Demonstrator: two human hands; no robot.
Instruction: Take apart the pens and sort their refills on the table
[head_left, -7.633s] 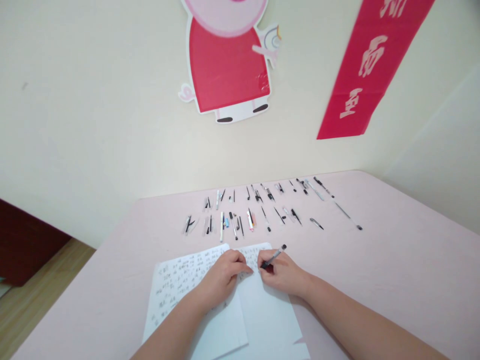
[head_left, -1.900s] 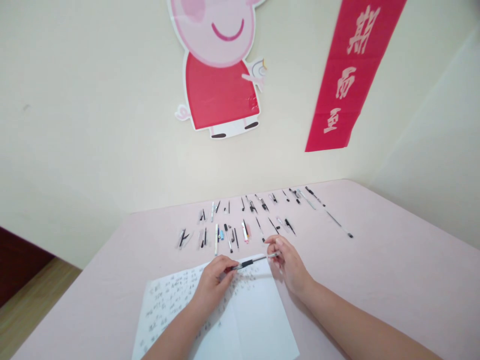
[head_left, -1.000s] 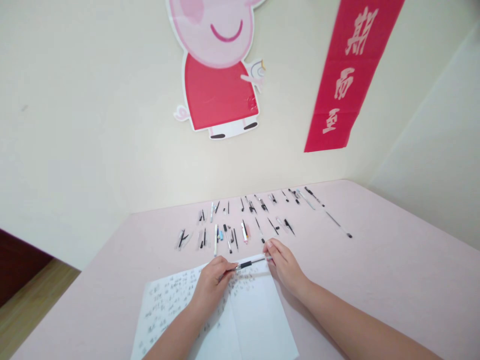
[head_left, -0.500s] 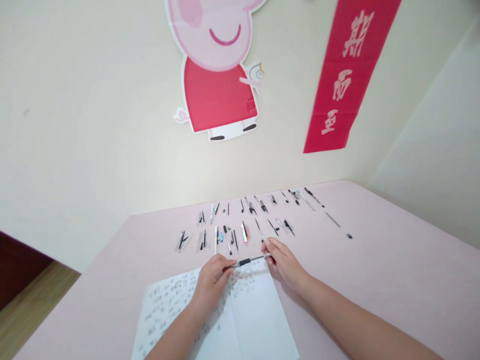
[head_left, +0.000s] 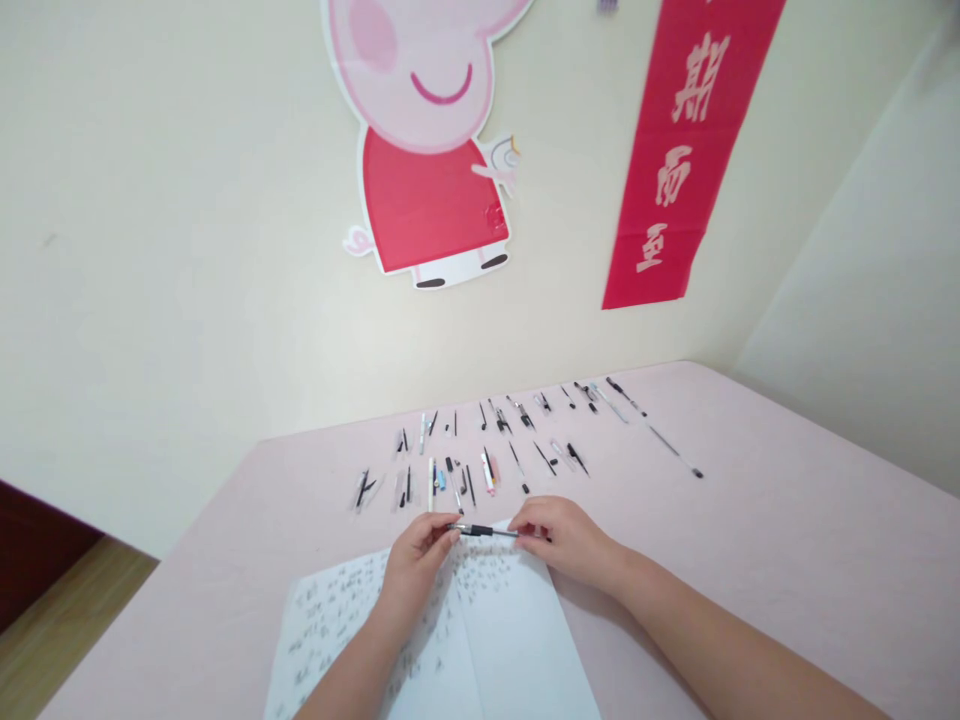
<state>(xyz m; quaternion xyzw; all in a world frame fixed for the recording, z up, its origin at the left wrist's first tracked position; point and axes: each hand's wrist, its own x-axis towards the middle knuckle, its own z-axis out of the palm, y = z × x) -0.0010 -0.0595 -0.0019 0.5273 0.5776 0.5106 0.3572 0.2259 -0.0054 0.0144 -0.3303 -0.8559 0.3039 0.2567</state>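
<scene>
My left hand (head_left: 417, 552) pinches one end of a pen part with a black grip (head_left: 477, 530), held level above the top edge of an open notebook (head_left: 517, 630). A thin pen refill (head_left: 505, 534) sticks out of the grip toward the right. Closed around that refill are the fingers of my right hand (head_left: 562, 535), with its dark end showing just below them. Handwriting covers the notebook's left page and the upper part of its right page.
Behind the hands, two rows of taken-apart pens, caps and refills (head_left: 489, 470) lie on the pink tabletop (head_left: 750, 560). A long refill (head_left: 675, 450) lies farther right. The wall behind carries a pig cutout (head_left: 435, 205) and a red banner (head_left: 660, 190).
Both hands have come slightly down, and my right hand has moved left, closer to my left hand. Less of the refill shows between them. The view has shifted a little.
</scene>
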